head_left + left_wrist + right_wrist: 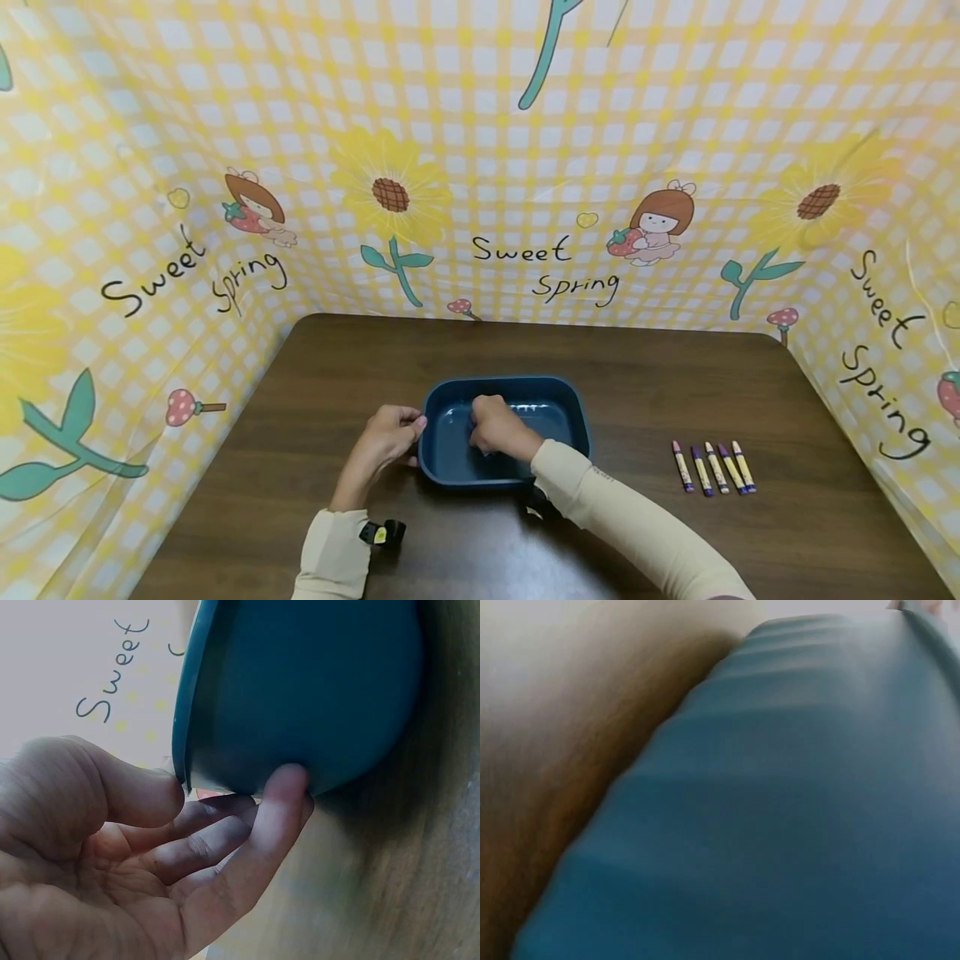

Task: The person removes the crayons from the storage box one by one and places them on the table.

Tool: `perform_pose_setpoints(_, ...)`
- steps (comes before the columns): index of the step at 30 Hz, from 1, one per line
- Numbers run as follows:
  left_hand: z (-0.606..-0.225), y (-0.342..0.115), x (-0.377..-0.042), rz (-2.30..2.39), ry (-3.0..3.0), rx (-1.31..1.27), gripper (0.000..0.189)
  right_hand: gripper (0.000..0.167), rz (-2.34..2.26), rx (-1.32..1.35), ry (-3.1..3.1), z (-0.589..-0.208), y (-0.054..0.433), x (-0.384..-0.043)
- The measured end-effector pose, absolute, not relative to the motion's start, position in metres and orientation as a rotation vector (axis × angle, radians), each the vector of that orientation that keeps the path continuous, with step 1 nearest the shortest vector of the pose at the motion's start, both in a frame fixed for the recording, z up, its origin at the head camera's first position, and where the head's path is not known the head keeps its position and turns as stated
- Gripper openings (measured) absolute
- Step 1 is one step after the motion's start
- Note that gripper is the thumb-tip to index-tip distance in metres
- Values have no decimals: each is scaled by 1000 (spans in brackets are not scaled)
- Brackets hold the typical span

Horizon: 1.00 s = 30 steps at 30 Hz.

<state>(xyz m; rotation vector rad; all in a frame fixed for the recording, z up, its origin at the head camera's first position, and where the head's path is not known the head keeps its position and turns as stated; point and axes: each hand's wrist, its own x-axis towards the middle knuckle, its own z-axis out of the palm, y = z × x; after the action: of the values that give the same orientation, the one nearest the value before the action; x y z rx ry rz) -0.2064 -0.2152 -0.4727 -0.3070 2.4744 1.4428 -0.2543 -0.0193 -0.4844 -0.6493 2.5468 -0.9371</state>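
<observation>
A dark blue rectangular basin (504,482) with rounded corners stands on the brown table. My left hand (390,435) holds it at its left end. In the left wrist view, the thumb lies at the rim and the bent fingers (281,799) touch the outer wall. My right hand (501,429) reaches over the near rim into the basin, its fingers curled down close to the floor. A bit of something bluish-grey (487,454) shows under that hand; the rest is hidden, and I cannot tell its kind. The right wrist view holds mostly the basin's ridged outer wall (765,787).
Several crayons (712,468) with purple and pale wrappers lie in a row on the table (660,375), right of the basin. A yellow checked cloth (495,167) with flowers and lettering hangs round the back and both sides.
</observation>
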Motion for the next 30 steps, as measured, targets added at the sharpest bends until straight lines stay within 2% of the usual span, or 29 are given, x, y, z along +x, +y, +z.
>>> perform_pose_setpoints(3, -472, -215, -208, 1441, 2484, -301, 33, 51, -923, -538, 2523, -481, -17, -257)
perform_pose_setpoints(7, -470, -214, -209, 1431, 2506, -292, 32, 10, -963, -385, 2502, -476, -12, -258)
perform_pose_setpoints(8, -470, -214, -209, 1430, 2508, -290, 32, 5, -988, -355, 2493, -475, -10, -258)
perform_pose_setpoints(10, -471, -214, -209, 1423, 2506, -288, 32, 12, -1040, -309, 2471, -474, -6, -256)
perform_pose_setpoints(16, -473, -214, -208, 1404, 2498, -299, 34, 12, -1179, -260, 2394, -474, 4, -252)
perform_pose_setpoints(22, -475, -214, -207, 1396, 2485, -320, 35, 21, -1321, -211, 2285, -475, 13, -250)
perform_pose_setpoints(30, -474, -214, -208, 1404, 2497, -300, 34, 21, -1448, -260, 2217, -469, 31, -248)
